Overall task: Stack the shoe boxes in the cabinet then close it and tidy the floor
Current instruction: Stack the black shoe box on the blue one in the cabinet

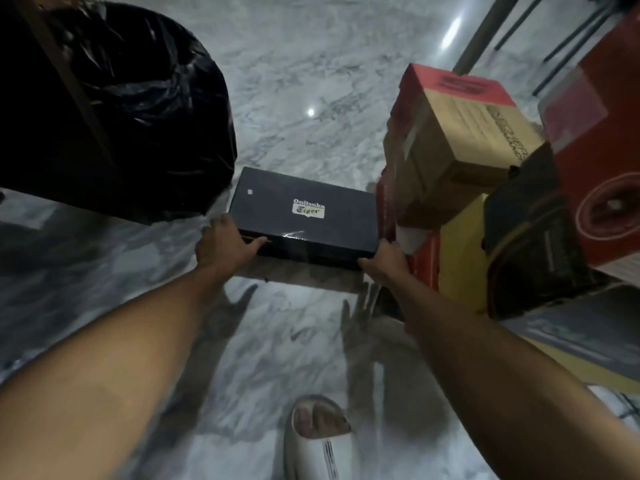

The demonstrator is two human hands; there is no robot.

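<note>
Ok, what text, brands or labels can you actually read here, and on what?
"Onitsuka Tiger": sticker on the lid of the dark shoe box, which both hands hold.
Tan box in the pile at right: dark print on its top, too blurred to read.
Red box: a round emblem, no readable words.

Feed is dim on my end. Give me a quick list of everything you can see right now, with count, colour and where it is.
dark shoe box: one, navy-black with a white label, on the floor at centre, gripped at both near corners
piled boxes: several, red, tan, yellow and black, heaped on the right; exact count unclear
rubbish bag: one, black, upper left, beside the dark box
marble floor: white-grey, all around
metal legs: dark, top right
slipper: one, white, on a foot, bottom centre
left hand: on the box's left near corner
right hand: on its right near corner
</note>
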